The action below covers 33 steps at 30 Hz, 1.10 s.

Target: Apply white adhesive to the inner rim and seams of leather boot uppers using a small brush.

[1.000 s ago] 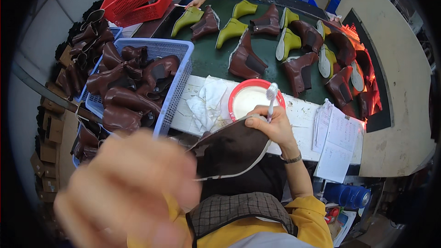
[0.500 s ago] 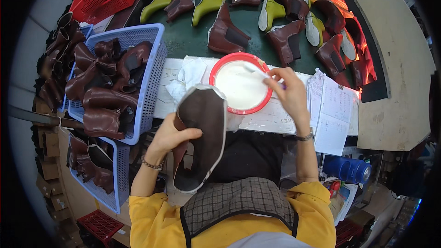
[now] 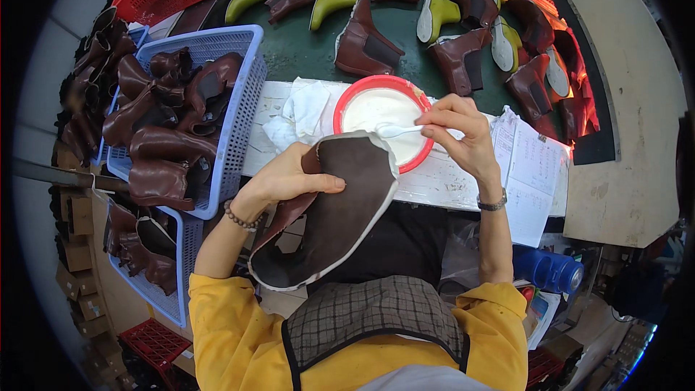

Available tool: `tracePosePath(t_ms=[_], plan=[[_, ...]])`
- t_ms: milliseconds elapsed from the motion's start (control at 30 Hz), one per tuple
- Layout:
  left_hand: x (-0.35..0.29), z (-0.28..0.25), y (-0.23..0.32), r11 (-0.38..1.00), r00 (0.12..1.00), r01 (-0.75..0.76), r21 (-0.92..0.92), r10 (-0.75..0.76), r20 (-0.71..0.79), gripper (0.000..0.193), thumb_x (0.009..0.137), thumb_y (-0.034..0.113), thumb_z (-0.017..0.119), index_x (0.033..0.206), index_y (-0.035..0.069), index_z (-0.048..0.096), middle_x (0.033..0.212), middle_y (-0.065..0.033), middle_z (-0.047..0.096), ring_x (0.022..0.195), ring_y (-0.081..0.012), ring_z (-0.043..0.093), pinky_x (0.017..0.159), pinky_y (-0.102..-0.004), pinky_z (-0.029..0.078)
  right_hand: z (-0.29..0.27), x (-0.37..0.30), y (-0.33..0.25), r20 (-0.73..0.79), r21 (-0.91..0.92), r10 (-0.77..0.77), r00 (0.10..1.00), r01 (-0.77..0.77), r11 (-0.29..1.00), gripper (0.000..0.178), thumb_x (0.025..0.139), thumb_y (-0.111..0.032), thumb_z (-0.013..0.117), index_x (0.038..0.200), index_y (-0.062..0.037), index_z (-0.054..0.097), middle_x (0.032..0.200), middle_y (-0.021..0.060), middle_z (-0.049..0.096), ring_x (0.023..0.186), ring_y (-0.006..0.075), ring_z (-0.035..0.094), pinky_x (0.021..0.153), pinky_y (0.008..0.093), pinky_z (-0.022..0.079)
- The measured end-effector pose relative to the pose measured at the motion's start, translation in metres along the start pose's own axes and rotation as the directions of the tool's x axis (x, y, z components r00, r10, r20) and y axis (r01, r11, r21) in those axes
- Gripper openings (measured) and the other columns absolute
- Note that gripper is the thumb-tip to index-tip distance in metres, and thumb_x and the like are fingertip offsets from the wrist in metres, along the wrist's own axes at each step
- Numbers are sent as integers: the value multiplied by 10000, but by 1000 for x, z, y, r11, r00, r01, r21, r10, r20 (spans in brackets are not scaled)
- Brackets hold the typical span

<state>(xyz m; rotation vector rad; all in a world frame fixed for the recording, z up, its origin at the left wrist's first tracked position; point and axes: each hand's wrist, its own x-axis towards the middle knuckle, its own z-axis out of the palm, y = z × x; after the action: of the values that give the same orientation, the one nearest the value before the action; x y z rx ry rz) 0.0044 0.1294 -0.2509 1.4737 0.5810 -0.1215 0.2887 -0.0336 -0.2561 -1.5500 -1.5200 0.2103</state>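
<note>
My left hand point(image 3: 293, 174) grips a dark brown leather boot upper point(image 3: 347, 188), its thumb lying on the inner side. The upper is tilted, with a pale, whitish margin along its edge and an opening toward its lower end. Between the fingertips of my right hand point(image 3: 463, 130) is a slim white-handled brush point(image 3: 398, 130). Its tip is at the upper's top edge, so I cannot make out the bristles. Just behind them stands a red-rimmed bowl point(image 3: 347, 94) of creamy white liquid, partly covered by the upper and my right hand.
A white rag point(image 3: 304, 108) lies left of the bowl, and written papers point(image 3: 532, 174) lie to the right. Blue baskets point(image 3: 250, 80) of brown boot uppers stand at left. On the green surface point(image 3: 304, 54) are brown uppers and yellow-green lasts point(image 3: 337, 0), near a glowing heater point(image 3: 546, 3).
My left hand has raised and tilted the boot upper toward the bowl. The brush has come out of the white liquid, and its tip has moved to the upper's edge.
</note>
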Motion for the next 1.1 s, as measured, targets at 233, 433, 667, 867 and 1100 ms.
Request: tracePosePath(t_ms=[233,433,667,867,1100], plan=[[-10,0,22,969,974,-161,-185,126,-191,376,848,90,777,1177,-66,681,1038,-81,733,937,-125,655,841,-284,531,5,-1,0,17,-111,-140,990,141,984,149,780,-159,830,916,-111,796,865,1,685,840,142,576,840,322,359],[-16,0,32,947,811,-319,-41,250,-528,245,872,89,760,1062,-59,718,942,-69,746,867,-106,674,763,-258,533,24,-20,-10,-9,-65,-97,995,97,993,162,782,-167,834,930,-114,798,861,-4,676,843,146,570,840,323,358],[17,-33,17,881,596,-357,311,471,-650,388,870,152,774,1183,-55,672,1065,-135,738,987,-190,683,886,-321,528,15,-27,15,-98,-179,206,974,-221,959,166,841,-168,778,985,-85,790,841,57,678,673,201,646,584,351,479],[26,-53,-52,817,657,-106,567,486,-577,1263,677,326,929,1600,30,119,1413,-270,527,1265,-352,575,1040,-426,470,21,-37,24,-44,-501,247,968,-235,833,153,845,-221,769,913,-84,771,825,46,681,713,236,679,622,355,509],[-1,-10,-87,428,725,372,824,421,-546,1465,493,382,981,1625,125,86,1501,-253,414,1368,-418,432,1062,-615,355,16,-43,14,-125,-320,375,918,-395,861,141,868,-152,748,963,-48,762,804,90,657,663,210,643,598,333,496]])
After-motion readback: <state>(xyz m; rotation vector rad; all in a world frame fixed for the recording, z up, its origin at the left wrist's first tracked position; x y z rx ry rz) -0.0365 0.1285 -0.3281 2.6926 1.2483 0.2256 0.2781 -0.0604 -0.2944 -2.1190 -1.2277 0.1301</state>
